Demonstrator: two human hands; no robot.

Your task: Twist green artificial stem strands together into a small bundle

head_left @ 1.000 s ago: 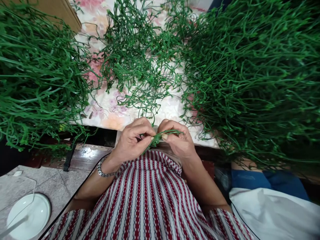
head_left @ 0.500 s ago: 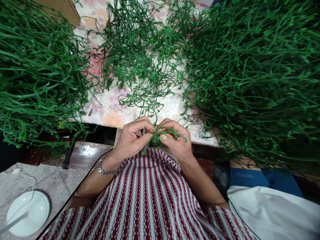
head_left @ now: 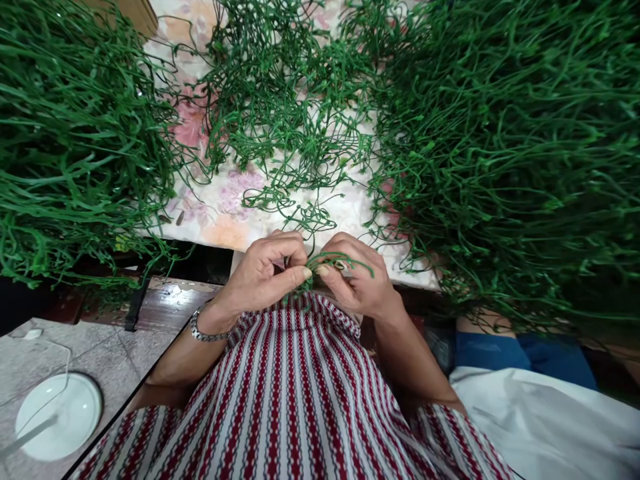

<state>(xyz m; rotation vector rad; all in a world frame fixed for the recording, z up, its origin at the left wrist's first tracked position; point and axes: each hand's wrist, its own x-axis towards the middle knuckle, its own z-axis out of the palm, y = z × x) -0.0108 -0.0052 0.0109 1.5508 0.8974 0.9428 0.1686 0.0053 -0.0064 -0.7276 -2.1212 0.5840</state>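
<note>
A red-and-white striped garment point(head_left: 295, 407) fills the nearest space, with a round white base point(head_left: 75, 430) on the floor point(head_left: 110, 347) to its left and a white cloth point(head_left: 545, 417) to its right. Just beyond the lap, the left hand point(head_left: 260, 273), with a metal band point(head_left: 207, 332) at its wrist, and the right hand point(head_left: 363, 280) meet close together. Thumb and fingers of each are pinched nearly closed on one small bunch of green stems point(head_left: 306, 284), whose loose ends arch over the right fingers. Beyond lies the flowered, cloth-covered desk point(head_left: 230, 230), bearing a thin scatter of stems point(head_left: 287, 123) between a left heap point(head_left: 75, 153) and a right heap point(head_left: 510, 147). A brown box point(head_left: 141, 16) stands behind the left heap.
</note>
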